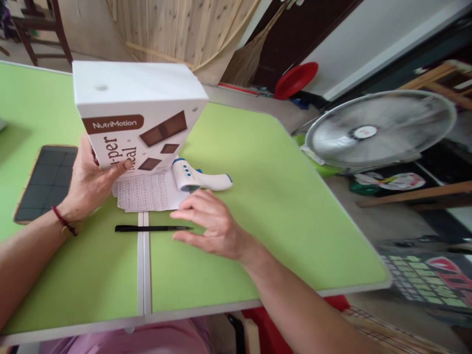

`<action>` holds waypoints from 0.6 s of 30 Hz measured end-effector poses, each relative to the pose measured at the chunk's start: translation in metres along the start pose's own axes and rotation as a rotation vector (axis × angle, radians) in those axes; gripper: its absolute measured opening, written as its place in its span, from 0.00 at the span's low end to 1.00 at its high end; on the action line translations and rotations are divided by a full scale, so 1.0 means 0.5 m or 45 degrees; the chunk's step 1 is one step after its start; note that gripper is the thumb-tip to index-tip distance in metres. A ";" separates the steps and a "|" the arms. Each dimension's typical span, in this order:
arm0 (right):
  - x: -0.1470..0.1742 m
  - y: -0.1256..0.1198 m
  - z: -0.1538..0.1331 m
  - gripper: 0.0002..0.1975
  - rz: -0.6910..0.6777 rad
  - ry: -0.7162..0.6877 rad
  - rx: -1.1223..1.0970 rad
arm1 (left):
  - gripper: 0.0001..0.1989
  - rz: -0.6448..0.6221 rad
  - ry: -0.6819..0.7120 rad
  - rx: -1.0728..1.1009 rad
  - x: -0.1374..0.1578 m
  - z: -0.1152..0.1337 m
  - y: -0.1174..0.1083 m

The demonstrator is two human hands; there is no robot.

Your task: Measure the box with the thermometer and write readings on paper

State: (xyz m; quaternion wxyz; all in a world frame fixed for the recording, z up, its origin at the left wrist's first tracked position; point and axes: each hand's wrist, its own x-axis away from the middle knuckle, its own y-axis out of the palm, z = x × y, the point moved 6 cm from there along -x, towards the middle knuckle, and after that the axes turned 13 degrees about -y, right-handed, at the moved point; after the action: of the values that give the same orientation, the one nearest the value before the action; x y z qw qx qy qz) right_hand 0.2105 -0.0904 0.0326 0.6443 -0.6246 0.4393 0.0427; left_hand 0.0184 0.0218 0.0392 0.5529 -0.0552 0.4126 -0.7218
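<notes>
My left hand (92,172) grips the lower left side of a white NutriMotion box (136,118), its thumb across the printed front. The box is upright and tilted, with brown bar pictures on that face. Fingers apart and slightly curled, my right hand (210,223) holds nothing and hovers over the table near a black pen (147,228). Just beyond it lies a white and blue infrared thermometer (199,179), resting partly on sheets of handwritten paper (145,194). The box hides part of the paper.
A phone (47,184) in an orange-edged case lies on the green table (295,236) at the left. A metal seam (143,275) crosses the tabletop. Past the right edge stands a fan (379,130); a red basin (297,80) is farther back.
</notes>
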 end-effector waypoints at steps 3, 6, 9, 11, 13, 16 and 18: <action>0.029 -0.022 0.057 0.11 0.213 0.270 0.253 | 0.33 0.198 -0.280 0.153 0.000 -0.017 -0.021; 0.066 -0.009 0.117 0.24 0.086 0.528 0.528 | 0.29 0.210 -0.257 0.124 0.003 -0.004 -0.022; 0.085 0.013 0.146 0.24 -0.071 0.557 0.528 | 0.24 0.159 -0.263 0.209 0.007 0.003 -0.019; 0.089 0.006 0.147 0.21 -0.006 0.567 0.471 | 0.23 0.123 -0.289 0.304 0.011 0.004 -0.018; 0.089 -0.018 0.139 0.20 0.203 0.633 0.402 | 0.21 0.112 -0.304 0.372 0.015 0.007 -0.018; 0.083 -0.064 0.104 0.19 0.671 0.736 0.164 | 0.19 0.113 -0.317 0.425 0.023 0.019 -0.016; 0.066 -0.075 0.068 0.13 0.890 0.703 -0.155 | 0.19 0.106 -0.337 0.451 0.028 0.027 -0.012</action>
State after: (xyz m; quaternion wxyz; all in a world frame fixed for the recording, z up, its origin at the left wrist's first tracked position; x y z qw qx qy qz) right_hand 0.2707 -0.0862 0.0351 0.4121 -0.4633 0.7760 0.1154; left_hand 0.0159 0.0028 0.0467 0.6327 -0.0343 0.2053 -0.7459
